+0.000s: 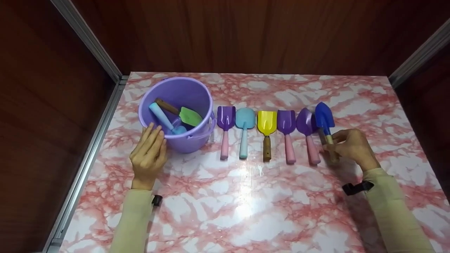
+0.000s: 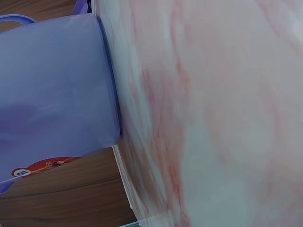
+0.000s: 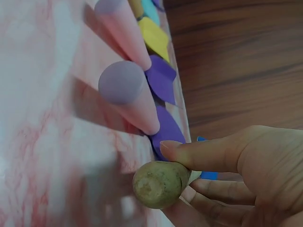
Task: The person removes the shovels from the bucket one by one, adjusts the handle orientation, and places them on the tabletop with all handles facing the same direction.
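Observation:
My right hand point(image 1: 353, 147) pinches the wooden handle point(image 3: 161, 184) of a blue trowel point(image 1: 324, 115) between thumb and fingers, at the right end of a row of toy shovels. Beside it lies a purple pointed trowel point(image 1: 306, 121) with a pink handle. At the left, my left hand point(image 1: 149, 154) rests with straight fingers against the near rim of a purple bucket point(image 1: 191, 143). Inside the bucket are a light blue shovel point(image 1: 161, 115), a green shovel blade point(image 1: 191, 116) and a brown handle point(image 1: 166, 105). The left wrist view shows the bucket's side point(image 2: 52, 80), but not the hand.
Leftward along the row lie a purple shovel point(image 1: 286, 121), a yellow shovel point(image 1: 267, 122) with a brown handle, a light blue shovel point(image 1: 245, 118) and another purple shovel point(image 1: 226, 117). They lie on a red-and-white marbled table point(image 1: 246, 211). Dark wood panels point(image 1: 246, 38) stand around it.

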The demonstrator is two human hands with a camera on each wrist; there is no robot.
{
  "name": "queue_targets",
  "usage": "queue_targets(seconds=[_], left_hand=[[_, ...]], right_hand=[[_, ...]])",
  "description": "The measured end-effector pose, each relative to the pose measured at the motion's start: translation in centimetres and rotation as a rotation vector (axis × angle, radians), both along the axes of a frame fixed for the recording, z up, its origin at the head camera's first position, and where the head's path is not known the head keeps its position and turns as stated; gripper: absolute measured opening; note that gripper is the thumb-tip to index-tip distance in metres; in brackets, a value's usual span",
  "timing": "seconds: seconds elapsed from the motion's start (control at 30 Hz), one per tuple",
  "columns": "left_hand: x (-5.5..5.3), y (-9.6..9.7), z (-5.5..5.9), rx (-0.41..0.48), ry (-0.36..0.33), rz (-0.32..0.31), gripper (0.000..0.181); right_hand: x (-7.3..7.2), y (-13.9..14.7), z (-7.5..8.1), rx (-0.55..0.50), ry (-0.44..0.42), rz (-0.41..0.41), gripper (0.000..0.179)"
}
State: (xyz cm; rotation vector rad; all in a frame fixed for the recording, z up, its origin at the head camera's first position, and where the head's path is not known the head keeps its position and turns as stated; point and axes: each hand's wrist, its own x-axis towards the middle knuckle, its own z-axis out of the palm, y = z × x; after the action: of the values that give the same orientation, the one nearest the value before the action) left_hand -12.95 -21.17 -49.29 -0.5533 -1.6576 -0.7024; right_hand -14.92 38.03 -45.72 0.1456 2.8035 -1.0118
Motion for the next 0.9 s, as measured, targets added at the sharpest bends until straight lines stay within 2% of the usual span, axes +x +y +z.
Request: queue_targets(seconds=[0.2,0.47,0.73,0.9], left_hand=[[-0.1,0.0,0.0,0.000,-0.008,0.000,0.019],[-0.2,-0.1,-0.2,0.002,-0.003,0.001,0.018],[-0.2,-0.1,-0.3,0.010,-0.007,0.003,0.017],[-0.2,0.0,-0.2,0.006,-0.004,0.009,0.017]], right_hand=[[0.0,0.5,-0.4,0.011,-0.023,-0.008,0.039],[-0.5,1.0,-0.6,0.021,-0.127,-0.038,0.059],[-1.0,1.7,-0.7,0.065,-0.188,-0.048,0.066],[-1.3,2.0,-0.7,0.056,-0.226,-0.061,0.067]])
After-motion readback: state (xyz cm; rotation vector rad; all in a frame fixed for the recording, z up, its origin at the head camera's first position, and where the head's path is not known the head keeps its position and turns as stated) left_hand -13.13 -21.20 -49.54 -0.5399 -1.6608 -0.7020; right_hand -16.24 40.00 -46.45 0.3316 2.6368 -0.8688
